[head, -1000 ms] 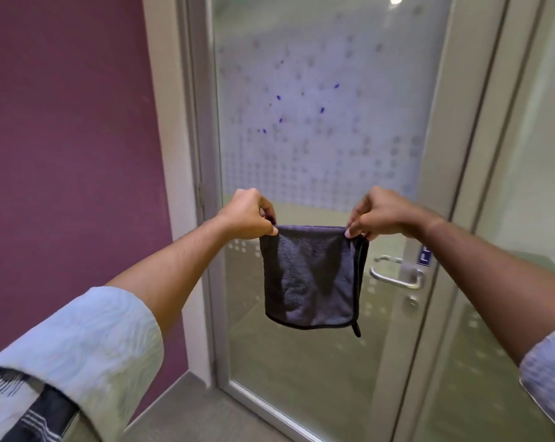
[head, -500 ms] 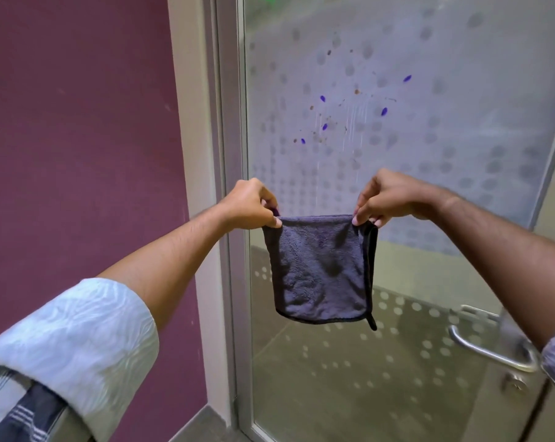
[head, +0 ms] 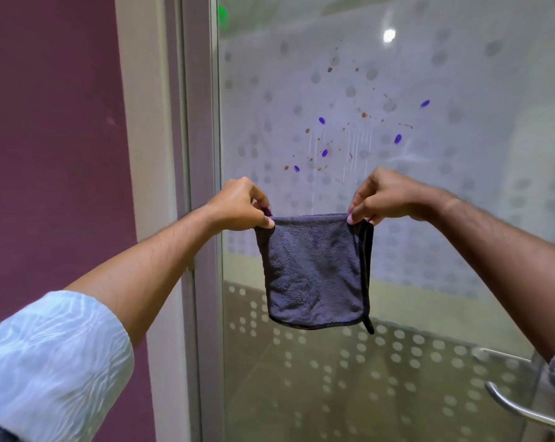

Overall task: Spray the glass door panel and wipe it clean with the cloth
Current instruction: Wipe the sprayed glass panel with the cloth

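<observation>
Grey cloth (head: 314, 269) hangs folded before the frosted, dotted glass door panel (head: 429, 186), its top corners pinched by the left hand (head: 242, 207) and right hand (head: 383, 196). Purple and brown spots (head: 324, 152) mark the glass; a maroon wall (head: 52, 122) stands left.

A: What does the cloth (head: 314, 269) look like?
B: Dark grey, folded to a square, hanging flat by its top corners, a small loop dangling at its lower right.
A: And the glass (head: 429, 199)?
B: Upright just beyond the cloth, frosted with a dot pattern, spotted with purple and brown marks above the cloth, thin drips running down.
</observation>
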Action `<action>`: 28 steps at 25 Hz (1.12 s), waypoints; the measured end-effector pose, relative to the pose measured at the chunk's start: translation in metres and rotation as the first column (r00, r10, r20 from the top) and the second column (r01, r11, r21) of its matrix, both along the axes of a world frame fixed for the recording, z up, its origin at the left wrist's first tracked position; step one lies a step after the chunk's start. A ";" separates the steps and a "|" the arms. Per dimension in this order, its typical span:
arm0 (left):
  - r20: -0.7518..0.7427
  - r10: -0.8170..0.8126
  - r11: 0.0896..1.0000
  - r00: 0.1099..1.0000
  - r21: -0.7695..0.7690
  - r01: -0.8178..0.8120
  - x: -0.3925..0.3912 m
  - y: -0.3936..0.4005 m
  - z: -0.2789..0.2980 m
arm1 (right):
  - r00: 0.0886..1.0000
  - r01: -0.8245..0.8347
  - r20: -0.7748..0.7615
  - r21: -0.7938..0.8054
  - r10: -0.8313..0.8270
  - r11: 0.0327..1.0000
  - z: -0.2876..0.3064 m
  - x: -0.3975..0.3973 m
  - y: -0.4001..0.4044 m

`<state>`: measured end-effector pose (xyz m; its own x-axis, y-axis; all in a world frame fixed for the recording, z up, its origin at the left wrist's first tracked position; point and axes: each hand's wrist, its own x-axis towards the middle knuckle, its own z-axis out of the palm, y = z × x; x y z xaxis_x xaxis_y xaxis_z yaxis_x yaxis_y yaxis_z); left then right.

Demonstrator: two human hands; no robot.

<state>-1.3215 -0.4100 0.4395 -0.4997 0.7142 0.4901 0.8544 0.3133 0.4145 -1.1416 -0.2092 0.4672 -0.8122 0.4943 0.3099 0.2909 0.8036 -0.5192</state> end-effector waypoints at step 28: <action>-0.407 -0.091 0.829 0.909 0.475 0.296 -0.137 0.127 0.145 | 0.778 0.608 -0.583 0.606 -0.234 0.512 0.112 -0.112 0.035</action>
